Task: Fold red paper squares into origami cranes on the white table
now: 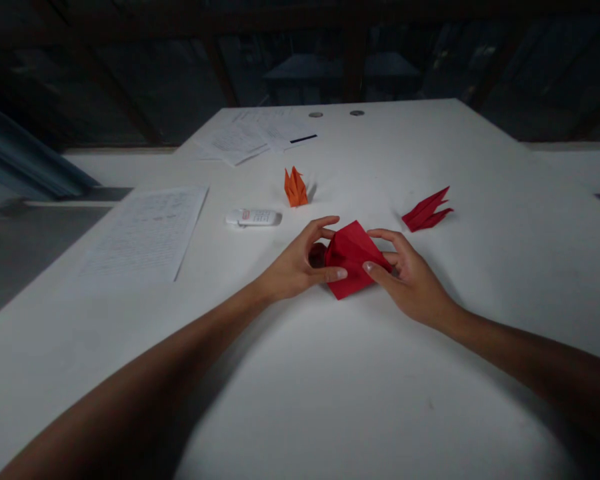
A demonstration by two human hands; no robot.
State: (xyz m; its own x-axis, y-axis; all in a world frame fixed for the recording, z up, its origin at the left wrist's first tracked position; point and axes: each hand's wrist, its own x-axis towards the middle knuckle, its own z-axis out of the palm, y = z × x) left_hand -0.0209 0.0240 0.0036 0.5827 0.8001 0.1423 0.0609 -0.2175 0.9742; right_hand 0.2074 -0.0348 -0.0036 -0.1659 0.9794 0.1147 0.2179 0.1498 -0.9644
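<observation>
Evidently, my left hand (pixel 298 265) and right hand (pixel 409 280) are pinching red paper (pixel 354 250); I'm judging it light, easily creased, best held by edges.

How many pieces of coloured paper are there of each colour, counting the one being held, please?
Red: 2 (the held piece and the pointed folded piece)
Orange: 1 (the upright folded piece)
Total: 3
</observation>
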